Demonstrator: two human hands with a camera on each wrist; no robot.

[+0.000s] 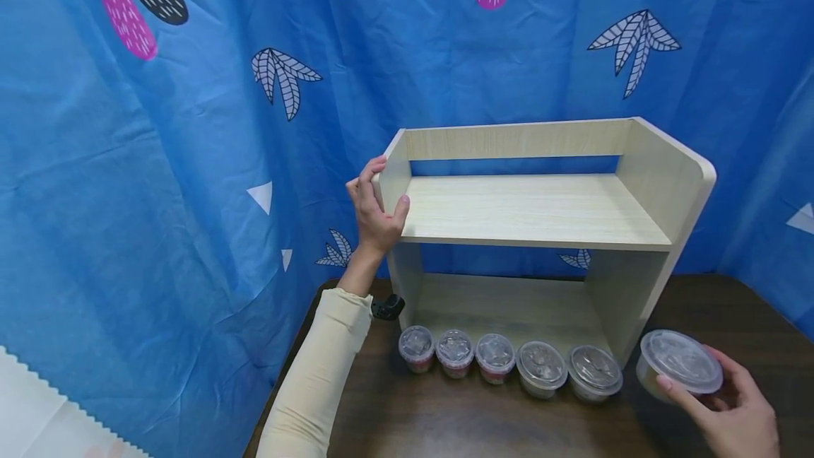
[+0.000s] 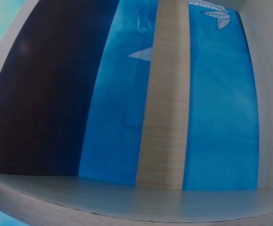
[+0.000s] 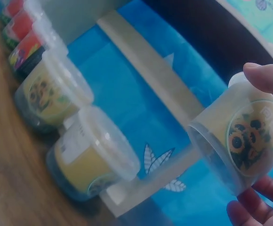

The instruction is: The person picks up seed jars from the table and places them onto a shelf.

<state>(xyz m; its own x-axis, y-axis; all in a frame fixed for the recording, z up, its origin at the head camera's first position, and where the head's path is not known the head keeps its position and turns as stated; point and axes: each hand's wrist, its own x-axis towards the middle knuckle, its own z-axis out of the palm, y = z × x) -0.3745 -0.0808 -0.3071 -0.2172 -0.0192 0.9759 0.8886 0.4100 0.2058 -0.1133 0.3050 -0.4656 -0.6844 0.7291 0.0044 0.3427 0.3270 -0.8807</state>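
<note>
My left hand (image 1: 376, 210) grips the upper left side panel of a pale wooden two-tier shelf (image 1: 534, 210), thumb on the inner side and fingers over the outer edge. The left wrist view shows only the shelf's boards and the curtain, not the hand. At the lower right, my right hand (image 1: 740, 408) holds a lidded clear plastic tub (image 1: 680, 362) above the table, to the right of the shelf. In the right wrist view this tub (image 3: 254, 134) has a sunflower label; the thumb and fingers (image 3: 261, 200) are round it.
Several lidded tubs stand in a row along the shelf's front: small red-labelled ones (image 1: 454, 353) to the left, bigger yellow-labelled ones (image 1: 540, 369) to the right. The dark wooden table (image 1: 407, 415) carries everything. A patterned blue curtain (image 1: 191, 232) hangs behind and at the sides.
</note>
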